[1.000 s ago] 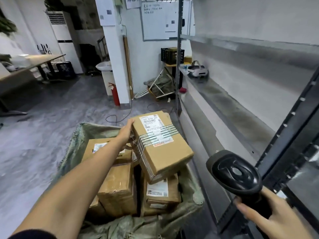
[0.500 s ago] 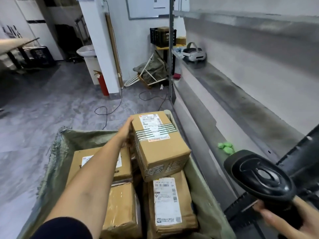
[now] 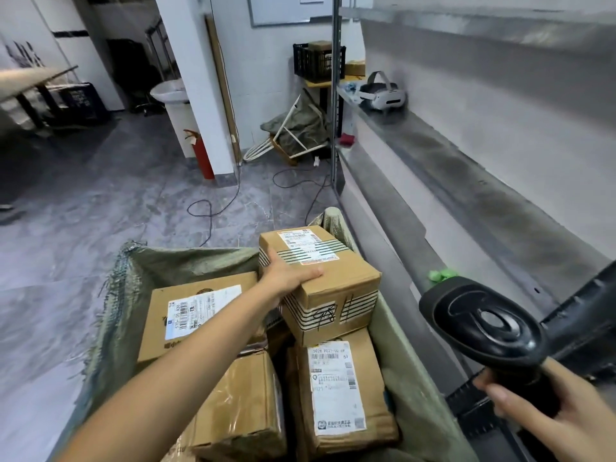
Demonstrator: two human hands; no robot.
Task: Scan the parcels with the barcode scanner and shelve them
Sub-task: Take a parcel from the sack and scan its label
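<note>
1. My left hand (image 3: 289,275) grips the top parcel (image 3: 320,281) by its near-left corner, thumb across the top face, fingers wrapped under the left side.
2. That parcel is a brown carton with striped tape bands and a white label on top. It sits tilted at the far right corner of the green woven sack (image 3: 186,258), resting on the labelled parcel (image 3: 340,391) beneath it.
3. My right hand (image 3: 546,411) is clamped round the handle of the black barcode scanner (image 3: 483,325), at lower right, beside the sack's right edge. Scanner head is well apart from the held parcel.
4. Also in the sack: a flat box with a white and blue label (image 3: 200,311) at the left, partly under my forearm, and a taped carton (image 3: 240,401) at the near edge.
5. Metal shelf (image 3: 466,168) runs along the right. A white headset (image 3: 383,93) sits at its far end; something small and green (image 3: 440,274) lies on the lower ledge near the scanner.
</note>
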